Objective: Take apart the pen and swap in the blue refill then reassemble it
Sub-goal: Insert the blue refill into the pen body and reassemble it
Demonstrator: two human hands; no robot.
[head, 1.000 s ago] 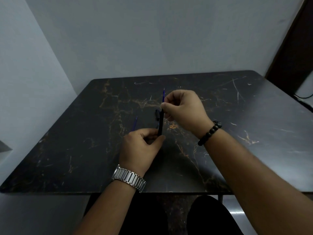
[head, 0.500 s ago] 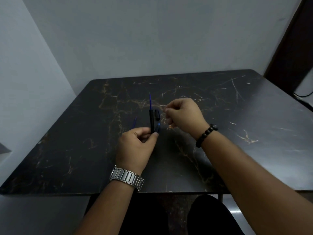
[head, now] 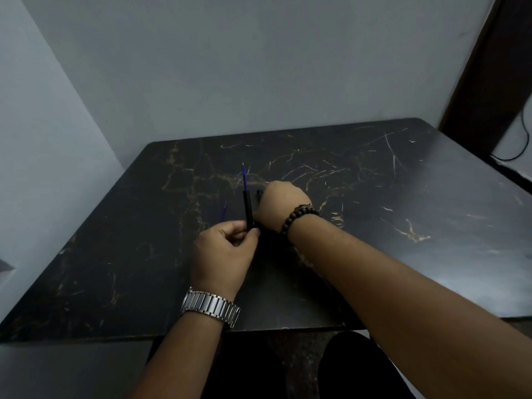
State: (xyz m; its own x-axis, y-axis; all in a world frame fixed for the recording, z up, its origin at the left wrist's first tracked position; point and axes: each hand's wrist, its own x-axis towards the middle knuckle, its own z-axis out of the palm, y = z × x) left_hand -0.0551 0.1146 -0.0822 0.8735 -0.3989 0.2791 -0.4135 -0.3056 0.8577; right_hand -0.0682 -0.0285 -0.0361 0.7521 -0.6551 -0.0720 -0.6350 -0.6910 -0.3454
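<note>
Pen barrel [head: 248,208], blue refill [head: 244,177] protruding, stands pinched in my left hand [head: 223,256] mid-worktop [head: 403,226]; right hand [head: 280,204] lowered beside it, grip hidden; edges well apart

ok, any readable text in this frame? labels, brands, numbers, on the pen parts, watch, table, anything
None readable.
Pen barrel: no print visible.
Blue refill: too thin to show any marking.
Metal watch band: dial hidden, no engraving legible.
Marble-pattern table: only veins and scratches, no text.
</note>
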